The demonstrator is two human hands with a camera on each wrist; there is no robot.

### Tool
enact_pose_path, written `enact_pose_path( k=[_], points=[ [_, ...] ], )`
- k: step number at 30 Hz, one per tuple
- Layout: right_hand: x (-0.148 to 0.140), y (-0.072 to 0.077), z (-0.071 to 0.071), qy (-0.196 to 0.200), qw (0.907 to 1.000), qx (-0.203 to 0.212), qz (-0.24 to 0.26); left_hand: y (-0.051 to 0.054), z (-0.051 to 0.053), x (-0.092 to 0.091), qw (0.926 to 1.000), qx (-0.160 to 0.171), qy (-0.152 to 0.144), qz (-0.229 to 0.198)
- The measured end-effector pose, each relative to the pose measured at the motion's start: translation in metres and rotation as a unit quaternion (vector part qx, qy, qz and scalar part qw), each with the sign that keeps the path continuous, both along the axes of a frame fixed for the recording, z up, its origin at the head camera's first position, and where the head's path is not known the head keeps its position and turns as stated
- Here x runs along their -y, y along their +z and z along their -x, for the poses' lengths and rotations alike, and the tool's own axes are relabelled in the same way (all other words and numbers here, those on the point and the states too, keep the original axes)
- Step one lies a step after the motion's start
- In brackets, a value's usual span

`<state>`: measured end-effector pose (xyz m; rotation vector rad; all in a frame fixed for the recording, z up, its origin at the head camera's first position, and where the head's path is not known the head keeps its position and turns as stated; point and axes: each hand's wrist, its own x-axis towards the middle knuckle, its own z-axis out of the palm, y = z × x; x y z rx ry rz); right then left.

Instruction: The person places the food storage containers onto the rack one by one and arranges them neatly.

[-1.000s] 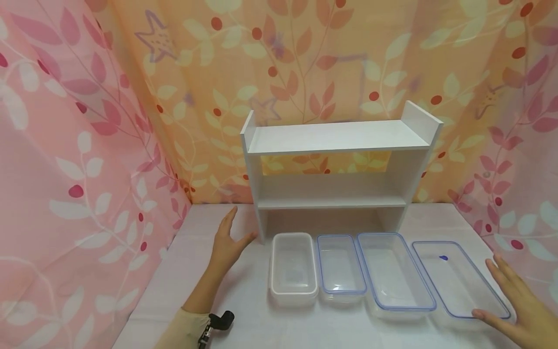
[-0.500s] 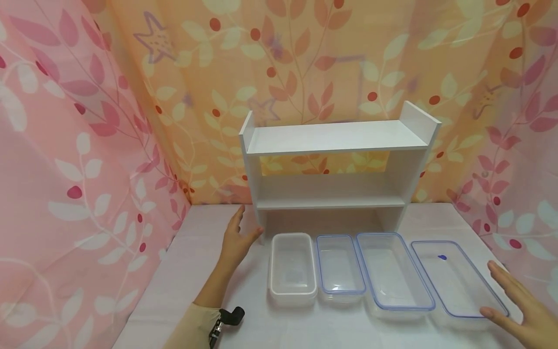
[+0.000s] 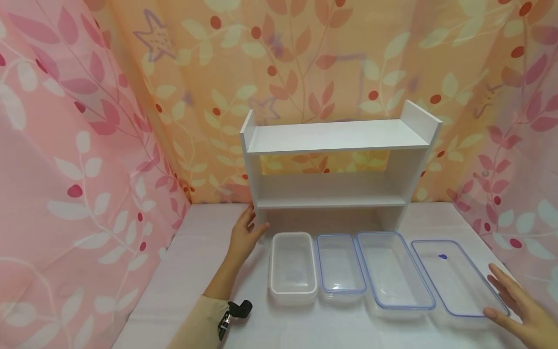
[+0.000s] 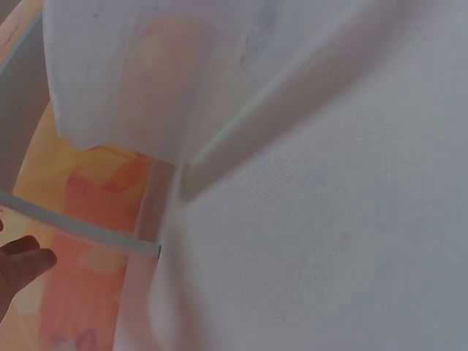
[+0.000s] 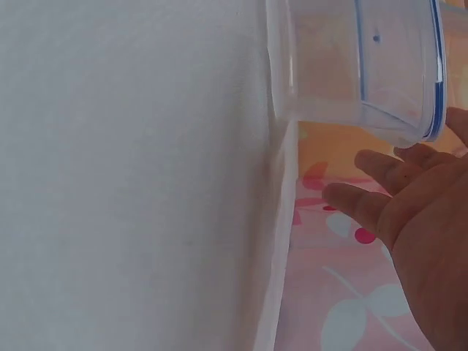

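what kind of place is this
Probably a makeshift tabletop booth: printed cloth hangs on three sides of a white-covered table bearing a shelf and four containers.

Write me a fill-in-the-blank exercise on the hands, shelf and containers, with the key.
1. Exactly ____ plastic containers stand in a row on the table.
2. Only the leftmost container has a ____ rim.
3. In the head view, the left hand is at the ____ side of the shelf.
4. The rightmost container, nearest the right hand, has a ____ rim.

Missing words: four; white; left; blue.
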<state>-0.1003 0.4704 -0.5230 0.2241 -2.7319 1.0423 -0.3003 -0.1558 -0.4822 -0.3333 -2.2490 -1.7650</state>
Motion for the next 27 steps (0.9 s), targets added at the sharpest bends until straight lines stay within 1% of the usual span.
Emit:
enact_pose_path(
  k=[4,7,9,15,16,17,19,23,25,27],
  points=[
    [-0.001,-0.003,0.0,0.012,0.9999,-0.009,0.002,-0.005,0.003,-0.003,0.9993,-0.001,-0.014,-0.034],
    [-0.002,-0.004,0.0,0.018,0.9997,-0.017,0.002,-0.007,0.005,-0.005,0.9987,0.002,-0.01,-0.051],
    [-0.003,-0.005,0.0,0.023,0.9995,-0.019,0.003,-0.008,0.006,-0.006,0.9983,0.002,-0.002,-0.058],
    [-0.001,-0.008,0.0,0.066,0.9969,-0.037,0.024,-0.009,0.012,-0.009,0.9958,-0.002,0.033,-0.085],
    [-0.001,-0.008,0.0,0.07,0.9964,-0.042,0.023,-0.009,0.012,-0.01,0.9952,-0.002,0.039,-0.089],
    [-0.001,-0.009,0.0,0.066,0.9969,-0.039,0.016,-0.009,0.013,-0.01,0.9948,-0.001,0.045,-0.092],
    [0.0,-0.011,0.0,0.051,0.9984,-0.023,0.005,-0.005,0.01,-0.012,0.9938,0.0,0.053,-0.098],
    [0.0,-0.016,0.0,0.028,0.9991,0.032,-0.004,0.009,0.0,-0.015,0.9927,0.005,0.065,-0.101],
    [0.0,-0.017,-0.001,0.031,0.9986,0.042,0.005,0.016,-0.005,-0.016,0.9927,0.005,0.069,-0.099],
    [0.0,-0.017,-0.001,0.033,0.9985,0.043,0.007,0.017,-0.006,-0.016,0.9928,0.008,0.073,-0.095]
  ],
)
